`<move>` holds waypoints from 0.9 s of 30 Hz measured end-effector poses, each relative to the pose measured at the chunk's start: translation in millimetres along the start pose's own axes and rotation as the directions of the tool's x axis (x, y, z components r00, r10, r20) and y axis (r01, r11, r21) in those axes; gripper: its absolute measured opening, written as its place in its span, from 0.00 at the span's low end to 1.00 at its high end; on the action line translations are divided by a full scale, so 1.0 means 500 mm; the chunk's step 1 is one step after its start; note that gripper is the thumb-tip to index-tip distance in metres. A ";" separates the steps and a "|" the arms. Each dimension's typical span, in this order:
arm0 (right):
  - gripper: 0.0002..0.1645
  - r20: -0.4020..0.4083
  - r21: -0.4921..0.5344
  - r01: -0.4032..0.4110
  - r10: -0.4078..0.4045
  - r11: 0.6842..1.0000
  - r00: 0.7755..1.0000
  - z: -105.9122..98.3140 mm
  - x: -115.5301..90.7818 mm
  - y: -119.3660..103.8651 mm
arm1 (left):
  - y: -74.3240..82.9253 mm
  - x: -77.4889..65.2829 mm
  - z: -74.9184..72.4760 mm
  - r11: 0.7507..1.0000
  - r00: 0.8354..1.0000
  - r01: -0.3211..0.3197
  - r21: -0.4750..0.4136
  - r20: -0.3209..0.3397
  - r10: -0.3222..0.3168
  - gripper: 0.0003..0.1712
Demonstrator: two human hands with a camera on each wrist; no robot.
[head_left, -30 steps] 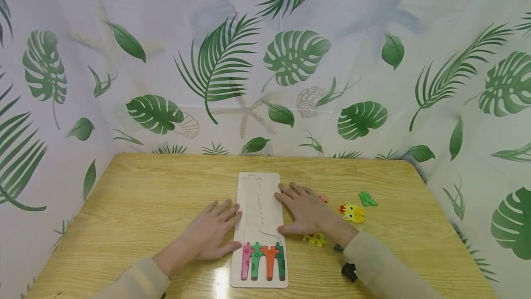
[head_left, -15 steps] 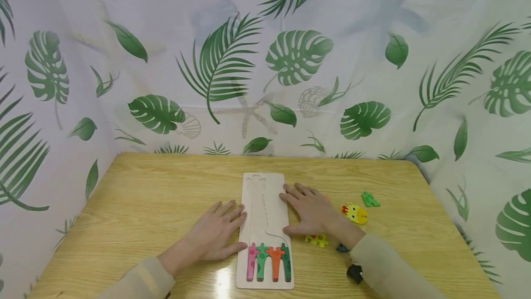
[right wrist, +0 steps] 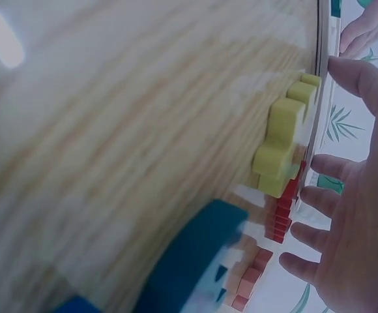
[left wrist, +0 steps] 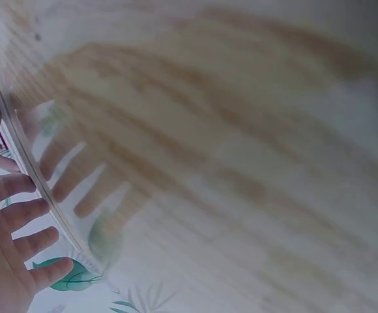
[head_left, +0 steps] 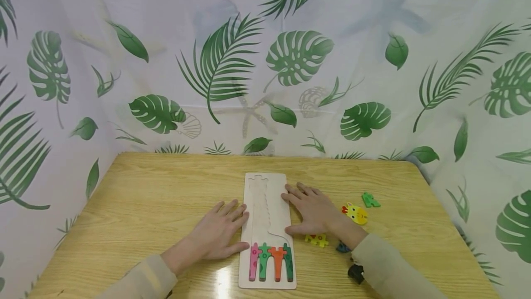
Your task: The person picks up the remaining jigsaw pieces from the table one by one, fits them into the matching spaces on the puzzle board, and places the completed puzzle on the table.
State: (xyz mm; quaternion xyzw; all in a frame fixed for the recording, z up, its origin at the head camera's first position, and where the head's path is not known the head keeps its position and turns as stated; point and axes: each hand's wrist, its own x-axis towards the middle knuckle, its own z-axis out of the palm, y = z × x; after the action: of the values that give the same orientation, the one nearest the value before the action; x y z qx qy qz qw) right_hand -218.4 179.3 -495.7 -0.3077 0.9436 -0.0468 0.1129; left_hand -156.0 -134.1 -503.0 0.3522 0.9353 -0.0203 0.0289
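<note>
A pale wooden puzzle board (head_left: 279,202) with a giraffe-shaped recess lies lengthwise between my hands. Pink (head_left: 253,266), green (head_left: 263,264), orange (head_left: 277,264) and dark green (head_left: 289,266) leg pieces sit in its near end. My left hand (head_left: 219,231), fingers spread, touches the board's left edge with its thumb and fingertips. Along the opposite edge my right hand (head_left: 313,212) rests the same way, fingers extended. Neither hand grips a piece. In the right wrist view, a yellow puzzle piece (right wrist: 281,137) lies close to the board's edge beside the right fingers.
Loose pieces lie right of the board: a yellow giraffe head (head_left: 356,215), a green piece (head_left: 369,199) and a dark blue piece (head_left: 342,247) by the right wrist. A red piece (right wrist: 285,208) shows in the right wrist view. The wooden table (head_left: 166,188) ends at a leaf-patterned cloth (head_left: 315,142).
The board has slid slightly to the right between both hands, which moved along with it. The head view has also shifted a little. The leg pieces stay in their recess.
</note>
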 end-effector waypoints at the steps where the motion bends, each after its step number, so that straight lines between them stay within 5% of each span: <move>1: 0.58 0.002 -0.004 0.003 -0.003 1.000 1.000 0.001 0.001 0.001 | -0.001 0.000 0.001 1.000 1.000 -0.001 0.001 -0.004 0.001 0.46; 16: 0.56 -0.075 0.085 0.052 -0.045 0.995 0.996 -0.002 -0.026 0.026 | 0.000 0.002 0.000 1.000 1.000 0.003 -0.006 0.014 -0.003 0.46; 27: 0.53 -0.188 0.007 0.088 -0.085 0.996 0.979 -0.009 -0.059 0.050 | 0.001 0.000 -0.001 1.000 1.000 -0.003 -0.004 -0.001 0.003 0.45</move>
State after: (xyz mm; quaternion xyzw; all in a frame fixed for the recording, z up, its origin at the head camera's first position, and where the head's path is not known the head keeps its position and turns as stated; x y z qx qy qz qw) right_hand -210.8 216.9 -489.7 -0.3416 0.9354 -0.0878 0.0238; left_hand -155.5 -133.5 -502.6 0.3535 0.9348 -0.0182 0.0290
